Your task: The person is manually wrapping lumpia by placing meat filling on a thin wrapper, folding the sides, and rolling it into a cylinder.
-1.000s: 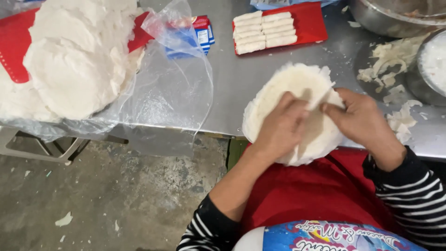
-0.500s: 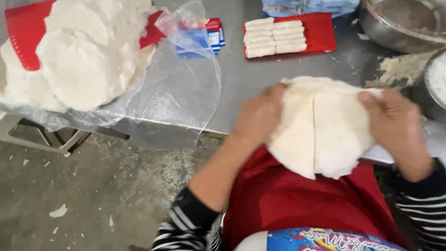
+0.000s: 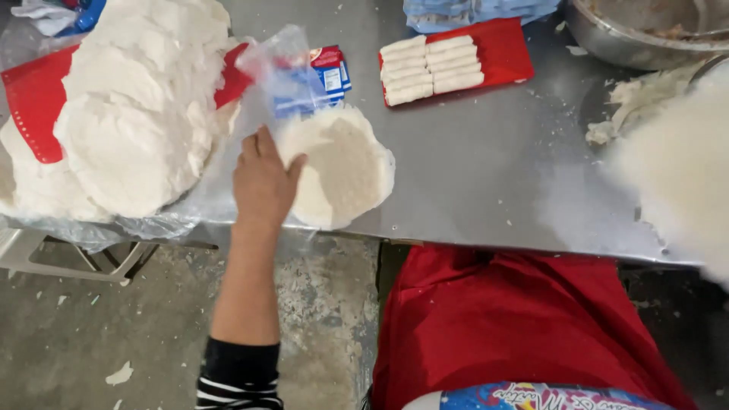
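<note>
1. The steel table [image 3: 486, 182] runs across my whole view, its near edge against my red apron [image 3: 516, 319].
2. At the table's left end sits the big heap of white wrappers [image 3: 129, 114], piled on clear plastic [image 3: 190, 205] over a red tray [image 3: 34, 99]. The plastic hangs past the near edge, and the heap leans that way; I judge a careless tug on the plastic could drag sheets over the edge to the floor.
3. At the right edge of my view a blurred white sheet [image 3: 683, 182] fills the corner. My right hand is not visible, so I cannot tell what it is doing.
4. The round wrapper [image 3: 342, 171] lies flat close to the near edge, just right of the heap, its lower rim almost at the table's lip. Pulled towards me too fast, it could slide off or tear, being thin.
5. My left hand [image 3: 262, 182] lies palm-down with fingers spread on the wrapper's left rim, pressing and not gripping.
6. Towards the far edge, another red tray [image 3: 501, 45] holds a row of finished rolls [image 3: 429, 68].
7. A small blue-and-red packet [image 3: 326, 76] sits beside the heap, under crumpled plastic.
</note>
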